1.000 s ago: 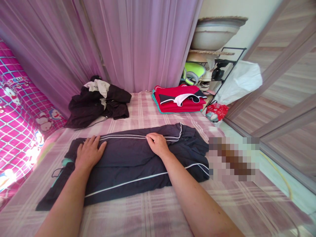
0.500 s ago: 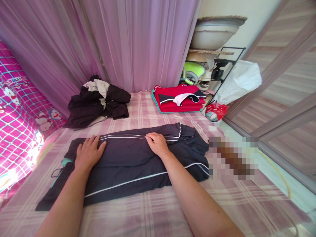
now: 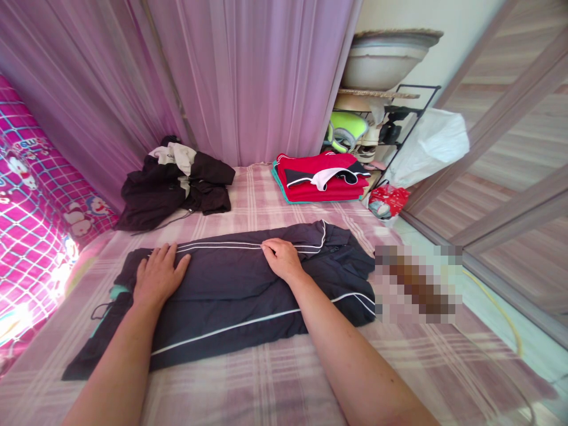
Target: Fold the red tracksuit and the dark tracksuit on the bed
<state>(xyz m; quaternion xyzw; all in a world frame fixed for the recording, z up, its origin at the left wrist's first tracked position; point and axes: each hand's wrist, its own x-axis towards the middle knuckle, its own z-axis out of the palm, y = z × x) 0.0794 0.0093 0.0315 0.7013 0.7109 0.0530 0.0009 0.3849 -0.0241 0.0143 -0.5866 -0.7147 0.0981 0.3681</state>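
Observation:
A dark navy track jacket (image 3: 231,284) with white piping lies spread lengthwise on the bed, its sleeves along the two long sides. At its left end a strip of teal lining and a small cord loop show. My left hand (image 3: 160,273) rests flat on that end, fingers spread over the upper sleeve. Farther right, my right hand (image 3: 281,258) has its fingers curled together on the double white stripes, pinching the cloth of the same sleeve. The fingertips' underside is hidden.
A plaid bedsheet (image 3: 222,390) covers the bed. Crumpled black clothes (image 3: 164,189) lie at the back left, a folded red and teal stack (image 3: 323,180) at the back right. Behind hangs a purple curtain (image 3: 257,77). A rack (image 3: 419,118) stands beyond the bed; a blurred patch hides something.
Both hands stay in place on the jacket. Only a very slight shift of the view shows.

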